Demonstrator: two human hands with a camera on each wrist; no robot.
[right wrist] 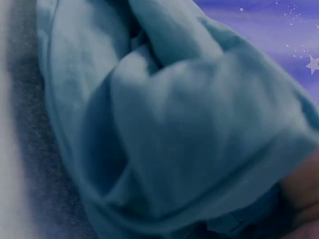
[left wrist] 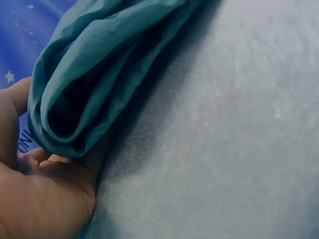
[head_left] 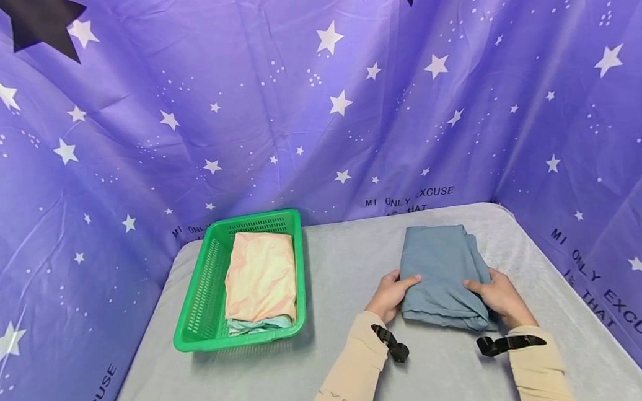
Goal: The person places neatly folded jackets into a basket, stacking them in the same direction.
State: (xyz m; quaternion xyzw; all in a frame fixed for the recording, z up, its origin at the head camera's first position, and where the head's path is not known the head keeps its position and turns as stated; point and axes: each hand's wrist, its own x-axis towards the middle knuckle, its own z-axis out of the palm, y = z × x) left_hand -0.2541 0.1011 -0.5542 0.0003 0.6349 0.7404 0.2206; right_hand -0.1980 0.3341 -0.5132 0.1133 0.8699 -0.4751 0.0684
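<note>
The folded blue cloth (head_left: pixel 440 267) is at the right side of the grey table (head_left: pixel 348 267). The left hand (head_left: pixel 389 296) holds its left edge, the thumb on top and the fingers bent below. The right hand (head_left: pixel 502 298) pinches the right edge, also half closed, with its thumb above. At the left stands a green basket (head_left: pixel 236 342), and inside it lies a folded pink cloth (head_left: pixel 261 273).

Blue folded cloth (head_left: pixel 440 263): woven fabric, matt, creased. Basket (head_left: pixel 201 289): green plastic, perforated walls, semi-gloss. Pink cloth (head_left: pixel 261 273): matt fabric, wrinkled. Tbl. cover (head_left: pixel 348 273): grey, matt, short nap. Wall drape (head_left: pixel 271 129), fr. where I stand: smooth fabric w/ slight sheen.
</note>
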